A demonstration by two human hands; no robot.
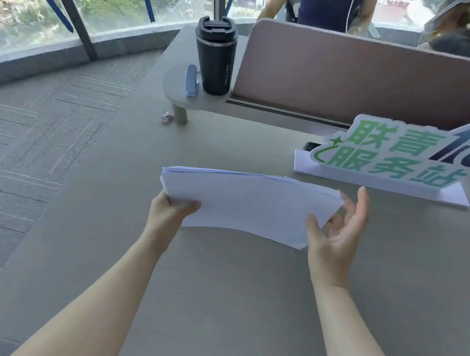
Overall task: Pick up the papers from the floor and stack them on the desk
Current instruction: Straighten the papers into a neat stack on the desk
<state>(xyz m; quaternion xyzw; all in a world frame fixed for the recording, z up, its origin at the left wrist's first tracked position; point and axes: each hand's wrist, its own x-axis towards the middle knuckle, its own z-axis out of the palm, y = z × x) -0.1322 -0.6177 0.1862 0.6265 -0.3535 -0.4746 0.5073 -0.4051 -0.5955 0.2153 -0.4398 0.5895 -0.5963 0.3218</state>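
A thick stack of white papers (250,201) hangs just above the grey desk (230,293), bowed upward in the middle. My left hand (169,211) pinches its left near corner, thumb on top. My right hand (338,235) is at the stack's right end with fingers spread; the thumb lies on the top sheet and the fingers reach under the edge. Whether the stack's far edge touches the desk I cannot tell.
A green-and-white cut-out sign (398,154) on a white base stands just behind the papers. Farther back are a black travel mug (215,57), a blue stapler (192,80) and a brown divider panel (368,81). Two people stand beyond it. Carpeted floor (35,139) lies left, with a small wrapper (166,117).
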